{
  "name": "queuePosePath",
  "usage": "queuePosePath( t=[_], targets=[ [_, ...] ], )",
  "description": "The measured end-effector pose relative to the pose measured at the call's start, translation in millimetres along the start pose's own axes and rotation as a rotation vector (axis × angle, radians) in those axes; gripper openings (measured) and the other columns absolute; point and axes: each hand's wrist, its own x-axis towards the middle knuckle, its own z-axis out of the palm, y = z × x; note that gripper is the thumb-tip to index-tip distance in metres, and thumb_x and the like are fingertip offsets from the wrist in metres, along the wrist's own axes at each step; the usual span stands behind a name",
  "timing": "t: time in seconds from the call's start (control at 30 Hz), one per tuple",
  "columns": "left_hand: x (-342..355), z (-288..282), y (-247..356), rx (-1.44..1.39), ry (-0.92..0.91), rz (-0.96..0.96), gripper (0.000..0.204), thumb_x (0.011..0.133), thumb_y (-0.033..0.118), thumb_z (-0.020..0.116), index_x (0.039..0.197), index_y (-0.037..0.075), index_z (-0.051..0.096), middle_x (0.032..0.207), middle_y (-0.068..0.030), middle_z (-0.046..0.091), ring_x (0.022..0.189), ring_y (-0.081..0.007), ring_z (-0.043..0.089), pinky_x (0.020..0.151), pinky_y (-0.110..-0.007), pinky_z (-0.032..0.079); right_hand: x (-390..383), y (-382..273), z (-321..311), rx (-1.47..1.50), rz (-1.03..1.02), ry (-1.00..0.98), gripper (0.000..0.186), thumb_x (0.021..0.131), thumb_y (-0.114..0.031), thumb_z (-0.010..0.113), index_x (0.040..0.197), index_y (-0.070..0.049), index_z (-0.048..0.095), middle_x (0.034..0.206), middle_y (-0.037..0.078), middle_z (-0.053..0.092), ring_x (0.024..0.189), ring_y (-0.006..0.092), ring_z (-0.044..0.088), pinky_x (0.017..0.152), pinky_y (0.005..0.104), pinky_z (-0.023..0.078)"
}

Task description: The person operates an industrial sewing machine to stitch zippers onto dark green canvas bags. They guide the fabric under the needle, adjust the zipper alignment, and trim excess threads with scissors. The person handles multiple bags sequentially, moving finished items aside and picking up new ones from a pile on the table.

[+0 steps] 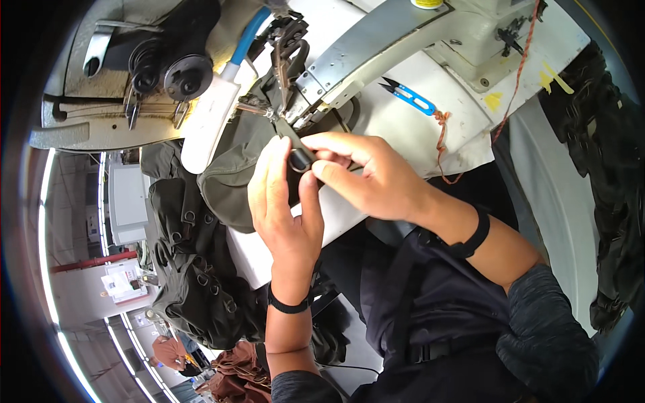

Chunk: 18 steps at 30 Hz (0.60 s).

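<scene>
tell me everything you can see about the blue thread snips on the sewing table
The thread snips are small, with a bright blue handle body and two short dark pointed blades that stand slightly apart, tips toward the sewing machine. They lie flat on the white table, right of the needle area. An orange cord is tied to the handle end. Neither hand touches them.

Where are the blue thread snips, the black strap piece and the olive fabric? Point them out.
blue thread snips (414,99), head view, on the blue handle.
black strap piece (300,160), head view, on its pinched end.
olive fabric (228,174), head view, on its folded middle.
</scene>
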Motion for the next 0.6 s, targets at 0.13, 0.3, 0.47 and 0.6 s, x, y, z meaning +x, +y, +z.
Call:
queuePosePath(
  t=[0.13,0.3,0.47,0.6],
  targets=[
    [-1.3,-11.5,7.8,-0.112,-0.126,-0.142,0.044,0.106,0.014,0.058,0.146,-0.004,0.054,0.143,-0.0241,0.060,0.131,-0.0400,0.059,0.111,-0.045,0.044,1.4,-18.9,13.3,-0.085,-0.016,0.090,0.031,0.095,-0.010,0.057,0.119,0.008,0.064,0.073,0.015,0.067,0.060,0.0197,0.060,0.058,0.0360,0.048],
    [5.1,-18.5,14.8,-0.230,-0.250,-0.305,0.050,0.109,0.019,0.054,0.151,-0.005,0.046,0.145,-0.0263,0.057,0.133,-0.0417,0.056,0.112,-0.045,0.043,5.4,-36.4,7.1,-0.129,0.172,0.024,0.036,0.099,-0.004,0.060,0.132,0.009,0.062,0.089,0.002,0.067,0.080,0.0050,0.058,0.072,0.0241,0.051],
    [7.8,-15.3,9.6,-0.224,-0.184,-0.157,0.052,0.106,0.014,0.056,0.152,-0.007,0.043,0.145,-0.0265,0.056,0.129,-0.0414,0.057,0.110,-0.047,0.042,4.3,-35.7,6.4,-0.076,0.163,0.019,0.036,0.100,-0.005,0.061,0.134,0.007,0.063,0.092,-0.001,0.067,0.083,0.0043,0.058,0.076,0.0229,0.050],
    [4.7,-6.9,7.8,-0.176,-0.113,-0.136,0.053,0.102,0.012,0.063,0.149,-0.006,0.049,0.142,-0.0233,0.060,0.123,-0.0383,0.062,0.106,-0.045,0.044,5.2,-28.7,2.5,-0.045,0.156,0.060,0.035,0.100,-0.003,0.062,0.133,0.007,0.065,0.093,-0.002,0.067,0.084,0.0032,0.057,0.077,0.0220,0.050]
  ],
)
